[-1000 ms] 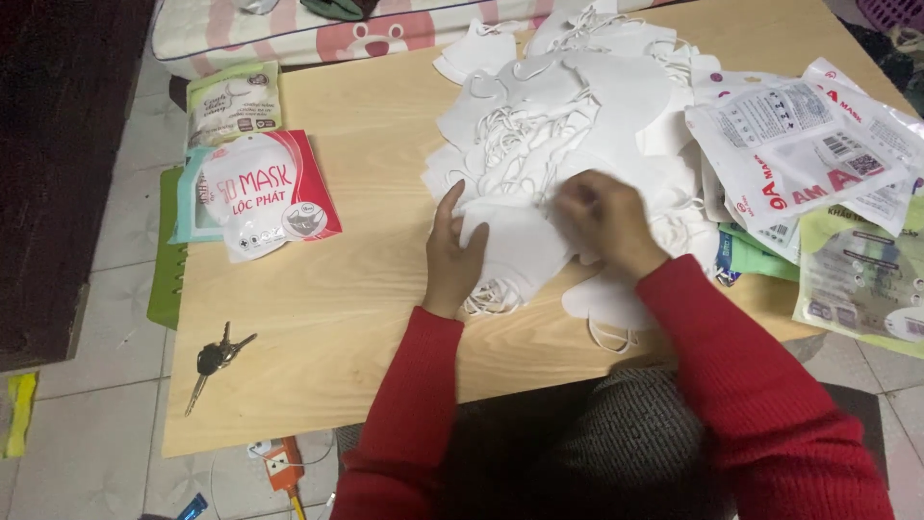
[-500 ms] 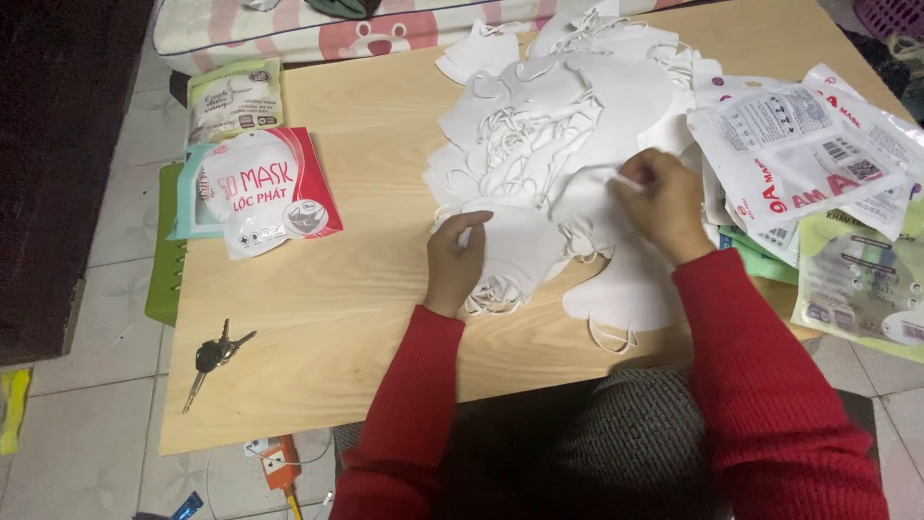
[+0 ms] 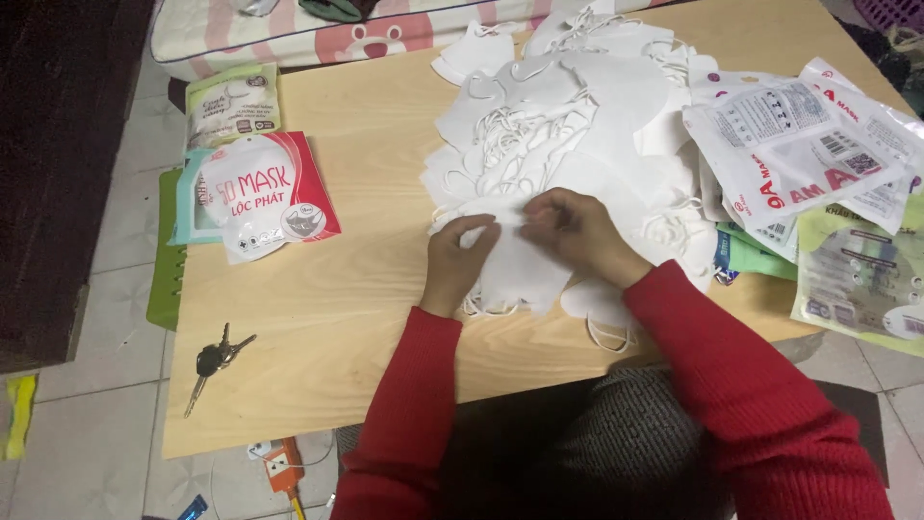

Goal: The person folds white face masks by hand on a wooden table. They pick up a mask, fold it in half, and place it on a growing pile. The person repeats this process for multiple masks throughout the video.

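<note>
While both hands [image 3: 520, 241] pinch it, mask [image 3: 520, 274] lies crosswise.

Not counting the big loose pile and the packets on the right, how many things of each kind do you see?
White mask pinched by left hand and right hand: 1
Mask packets, left side: 3
Bunch of keys: 1
Green binder: 1
Total: 6

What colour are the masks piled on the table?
The masks are plain white with white ear loops, seen best in the head view.
</note>
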